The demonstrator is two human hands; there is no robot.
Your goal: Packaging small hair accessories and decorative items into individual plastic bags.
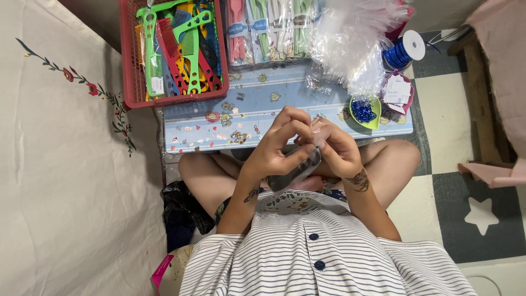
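My left hand [279, 143] and my right hand [335, 148] meet in front of my chest, above my crossed legs. Between them lies a dark comb [293, 171] inside a clear plastic sleeve [318, 129]. The left hand grips the comb's upper part, with the dark end sticking out below toward my shirt. The fingers of my right hand pinch the sleeve's top end. Part of the comb is hidden by my fingers.
A low blue patterned table [263, 112] stands just beyond my knees. On it sit a red basket [130, 66] of coloured combs, packed combs [268, 27], a heap of clear bags [356, 38], a blue ribbon spool [402, 52] and a green dish [366, 112] of blue ties. White embroidered cloth [66, 164] hangs at the left.
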